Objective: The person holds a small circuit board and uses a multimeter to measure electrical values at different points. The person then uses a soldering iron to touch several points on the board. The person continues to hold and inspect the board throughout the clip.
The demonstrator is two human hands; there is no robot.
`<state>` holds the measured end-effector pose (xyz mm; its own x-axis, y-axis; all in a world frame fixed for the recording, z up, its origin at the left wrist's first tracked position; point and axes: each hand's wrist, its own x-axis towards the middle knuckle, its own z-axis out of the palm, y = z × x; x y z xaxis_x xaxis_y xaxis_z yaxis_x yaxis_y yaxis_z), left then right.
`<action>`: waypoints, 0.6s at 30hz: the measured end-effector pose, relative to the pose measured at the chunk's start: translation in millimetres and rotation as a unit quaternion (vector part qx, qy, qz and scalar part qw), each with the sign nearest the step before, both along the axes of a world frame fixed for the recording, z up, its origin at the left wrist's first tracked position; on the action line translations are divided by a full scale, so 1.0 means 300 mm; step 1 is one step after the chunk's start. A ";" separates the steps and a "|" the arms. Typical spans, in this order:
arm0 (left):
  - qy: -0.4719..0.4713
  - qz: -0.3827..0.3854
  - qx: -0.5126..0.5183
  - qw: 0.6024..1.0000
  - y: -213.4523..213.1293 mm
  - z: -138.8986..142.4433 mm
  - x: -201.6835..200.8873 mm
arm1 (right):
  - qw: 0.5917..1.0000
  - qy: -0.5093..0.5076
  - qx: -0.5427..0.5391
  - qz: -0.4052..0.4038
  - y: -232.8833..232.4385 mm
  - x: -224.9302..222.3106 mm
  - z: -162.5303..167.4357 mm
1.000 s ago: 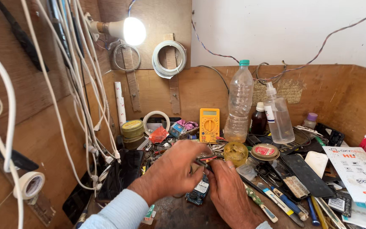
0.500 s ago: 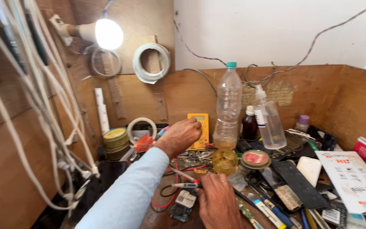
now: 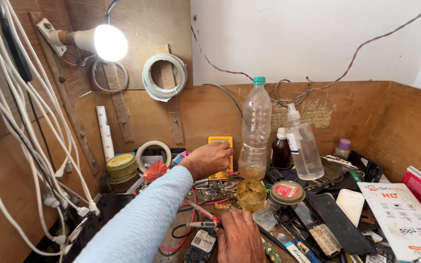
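Observation:
My left hand [image 3: 210, 159] reaches forward in a light blue sleeve, its fingers curled over the front of a yellow multimeter [image 3: 220, 142] that leans against the back wall. At the bottom edge, my right hand [image 3: 242, 238], with a ring on one finger, pinches a thin black test probe [image 3: 201, 225] that points left. A red probe [image 3: 197, 209] lies slanted just above it. A small circuit board [image 3: 200, 243] lies left of the right hand, among red and black leads.
A clear plastic bottle [image 3: 255, 129], a dark bottle [image 3: 281, 148] and a spray bottle [image 3: 303, 146] stand behind a yellow round tin [image 3: 251, 195]. Tape rolls [image 3: 153, 148], a lidded tin [image 3: 121, 168], phones and boxes [image 3: 400, 219] crowd the bench. White cables [image 3: 35, 136] hang at left under a lit bulb [image 3: 109, 43].
My left hand left the spot beside my right hand and reached forward onto the yellow multimeter. The right hand stayed low with the probe.

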<state>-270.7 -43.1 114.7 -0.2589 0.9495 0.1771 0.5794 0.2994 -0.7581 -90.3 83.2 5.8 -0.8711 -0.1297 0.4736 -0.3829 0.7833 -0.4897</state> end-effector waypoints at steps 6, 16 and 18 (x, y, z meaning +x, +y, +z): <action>-0.001 -0.011 0.005 1.000 0.001 -0.019 -0.031 | 0.999 -0.045 0.002 -0.011 -0.007 0.010 0.026; -0.197 0.198 0.481 0.831 0.118 -0.089 -0.034 | 0.999 0.031 -0.022 -0.011 -0.013 0.028 0.048; -0.281 0.293 0.642 0.650 0.139 -0.081 -0.032 | 0.999 0.027 -0.033 -0.013 -0.016 0.037 0.055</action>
<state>-280.2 -1.5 90.3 -0.8764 -0.1789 0.4472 0.1578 0.7706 0.6175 -79.2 78.5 22.4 -0.8467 -0.0744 0.5269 -0.3899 0.7606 -0.5191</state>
